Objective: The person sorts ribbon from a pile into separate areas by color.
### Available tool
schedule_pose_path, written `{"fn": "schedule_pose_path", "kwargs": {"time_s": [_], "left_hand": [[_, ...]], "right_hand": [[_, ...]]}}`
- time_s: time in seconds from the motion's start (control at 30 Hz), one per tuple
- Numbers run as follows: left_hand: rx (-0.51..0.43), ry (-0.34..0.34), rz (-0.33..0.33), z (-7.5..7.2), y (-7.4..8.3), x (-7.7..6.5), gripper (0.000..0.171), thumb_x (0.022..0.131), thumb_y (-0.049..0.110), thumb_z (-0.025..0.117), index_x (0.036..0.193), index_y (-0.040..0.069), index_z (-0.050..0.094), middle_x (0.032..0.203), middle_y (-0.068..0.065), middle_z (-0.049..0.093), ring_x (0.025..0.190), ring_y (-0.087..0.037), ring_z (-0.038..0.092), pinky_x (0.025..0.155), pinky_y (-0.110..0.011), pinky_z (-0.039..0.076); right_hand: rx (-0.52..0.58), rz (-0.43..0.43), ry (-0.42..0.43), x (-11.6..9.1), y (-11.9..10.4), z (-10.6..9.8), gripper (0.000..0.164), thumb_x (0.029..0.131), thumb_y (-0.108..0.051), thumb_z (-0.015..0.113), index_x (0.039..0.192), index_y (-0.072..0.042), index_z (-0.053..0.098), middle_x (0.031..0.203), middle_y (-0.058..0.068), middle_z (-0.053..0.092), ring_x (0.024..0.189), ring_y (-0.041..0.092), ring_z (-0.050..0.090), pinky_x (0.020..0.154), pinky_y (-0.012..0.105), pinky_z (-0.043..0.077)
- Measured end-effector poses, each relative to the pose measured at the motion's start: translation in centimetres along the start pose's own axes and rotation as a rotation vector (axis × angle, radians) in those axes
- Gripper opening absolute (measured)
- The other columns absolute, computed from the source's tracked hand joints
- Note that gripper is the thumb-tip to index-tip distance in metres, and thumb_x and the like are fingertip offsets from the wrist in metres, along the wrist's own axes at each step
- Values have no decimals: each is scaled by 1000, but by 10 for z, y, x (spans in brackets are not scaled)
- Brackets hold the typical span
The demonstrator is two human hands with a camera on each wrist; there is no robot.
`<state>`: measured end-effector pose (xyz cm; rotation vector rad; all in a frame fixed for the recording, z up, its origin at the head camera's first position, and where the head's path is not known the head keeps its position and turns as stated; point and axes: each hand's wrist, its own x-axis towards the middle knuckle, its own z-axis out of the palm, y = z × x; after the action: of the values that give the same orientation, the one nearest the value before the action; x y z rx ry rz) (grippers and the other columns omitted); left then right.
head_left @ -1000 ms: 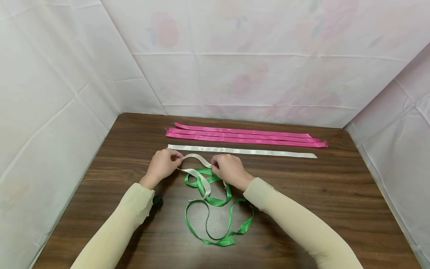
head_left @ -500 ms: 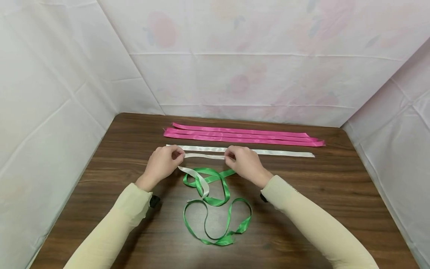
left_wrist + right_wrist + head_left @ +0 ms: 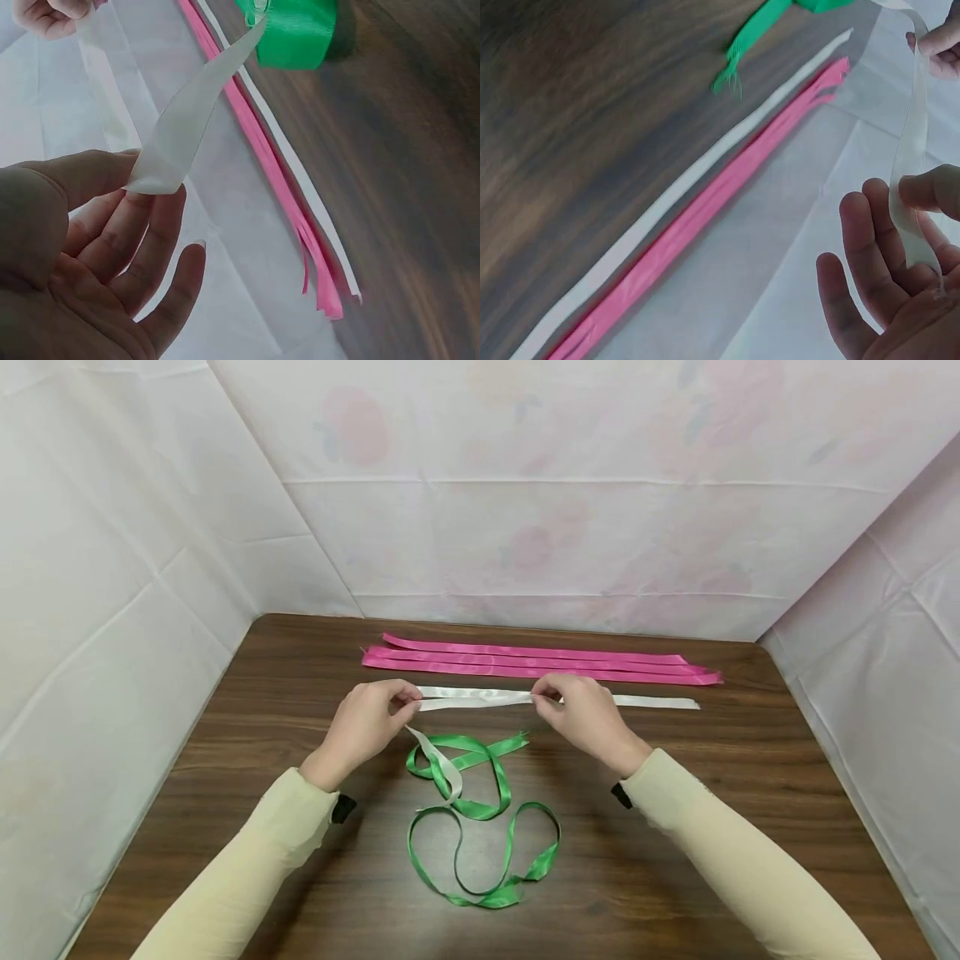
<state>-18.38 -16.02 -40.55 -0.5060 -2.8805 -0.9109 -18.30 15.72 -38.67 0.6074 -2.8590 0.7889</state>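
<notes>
Between my two hands a white ribbon (image 3: 476, 702) is stretched. My left hand (image 3: 365, 720) pinches it between thumb and fingertips, and a loose length hangs from there down to the green ribbon (image 3: 504, 785). In the left wrist view the white ribbon (image 3: 169, 150) bends over at the thumb. My right hand (image 3: 588, 714) pinches the ribbon near its other end; the right wrist view shows the frayed end of the ribbon (image 3: 915, 240) lying toward the palm. Just behind the held part lies a second white ribbon (image 3: 652, 702), flat on the table.
Several pink ribbons (image 3: 540, 665) lie side by side along the back of the brown wooden table (image 3: 720, 793). Nearer the front, another loop of green ribbon (image 3: 495, 900) lies curled. Pale cloth walls (image 3: 525, 527) rise behind and at both sides.
My right hand has moved to the right, drawing the white ribbon from a slack curve into a straight span and uncovering a green ribbon end. The left hand keeps its pinch almost in place.
</notes>
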Motion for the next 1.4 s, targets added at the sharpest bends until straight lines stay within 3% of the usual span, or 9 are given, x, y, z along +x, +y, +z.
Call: {"fn": "schedule_pose_path", "kwargs": {"time_s": [0.37,0.53,0.73,0.97,1.4], "left_hand": [[26,3,33,-6,5,-2,8,95,13,75,101,11,79,98,-5,79,65,-13,59,64,-30,47],[36,9,52,-10,6,-4,10,94,13,75,102,10,79,99,-6,79,69,-15,62,67,-33,50],[41,20,55,-17,4,-7,9,94,12,74,102,10,79,100,-7,79,67,-15,60,66,-33,48],[42,17,43,-22,-3,-10,9,95,11,74,102,9,79,101,-8,79,65,-13,61,66,-32,49],[24,52,3,-27,-25,-9,10,94,11,74,102,6,79,100,-11,80,84,-29,76,79,-49,59]], "right_hand": [[6,38,29,-11,12,-28,8,98,-13,67,100,-12,75,97,3,78,90,21,74,78,44,59],[17,61,36,-18,21,-41,10,99,-11,67,103,-11,75,100,6,79,94,25,75,84,48,60],[15,55,74,-25,33,-54,9,98,-8,68,102,-8,76,97,8,79,87,25,73,82,49,59],[-32,47,131,-35,50,-66,7,96,-8,71,100,-8,77,92,8,79,75,19,67,72,36,54],[-61,213,106,-50,84,-78,12,99,-17,68,103,-10,77,97,10,79,70,15,61,68,27,46]]}}
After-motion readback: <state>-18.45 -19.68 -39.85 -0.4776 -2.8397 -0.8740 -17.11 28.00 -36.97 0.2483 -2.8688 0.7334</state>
